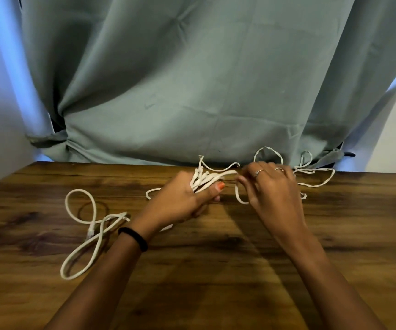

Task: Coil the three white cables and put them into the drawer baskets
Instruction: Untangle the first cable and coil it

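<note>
We see a thin flat white cable (210, 178) bunched into several loops in the left hand (182, 201), thumb with orange nail polish pressed over the strands, fingers curled under, so that hand is clamped on the bundle. Bundle sits just above the brown wood-grain surface (216, 270), near its far edge, centre of view. The cable's loose run trails right, past the right hand (272, 189), in slack loops (311, 173) lying on the surface along the far edge. The right hand is beside the left, a small gap between them, fingers bent down around a strand of the same cable. It's motion-blurred, so we cannot tell whether it's pinching tight or just guiding. There are two rings on that hand.

A thicker round white cable with a clear plug (90, 232) lies loose on the surface at left, in a figure-eight-like tangle, well apart from both hands' fingers but running close to the left wrist. Black band (134, 238) on the left wrist.

We can only make out two cables for certain. Behind the surface hangs a grey-green fabric curtain (192, 79), pale walls either side.
</note>
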